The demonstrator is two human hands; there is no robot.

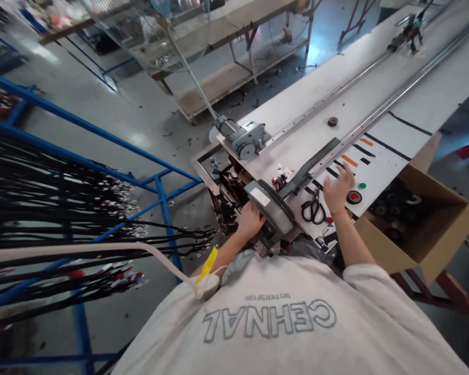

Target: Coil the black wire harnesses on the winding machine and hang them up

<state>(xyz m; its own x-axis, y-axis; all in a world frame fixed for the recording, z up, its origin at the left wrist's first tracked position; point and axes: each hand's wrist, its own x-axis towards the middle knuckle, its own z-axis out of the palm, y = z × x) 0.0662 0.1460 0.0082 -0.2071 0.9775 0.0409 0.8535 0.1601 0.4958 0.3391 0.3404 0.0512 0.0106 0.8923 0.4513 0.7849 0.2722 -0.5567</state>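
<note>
My left hand (250, 221) rests against the near left side of a grey tape machine (271, 208) with a black roll in it. Its fingers are partly hidden at the machine's edge, so whether they hold anything does not show. My right hand (339, 188), a little blurred, is over the white table with its fingers apart and nothing seen in them. Black-handled scissors (313, 211) lie between the two hands. Just right of my right hand is a red push button (354, 197), with a green button (361, 185) beyond it.
A metal rail (375, 119) runs along the white table (305, 127), with a motor unit (247, 143) at its near left end. Black and orange strips (349, 160) lie on top. A cardboard box (440, 229) stands right; blue racks (164, 192) of black cables stand left.
</note>
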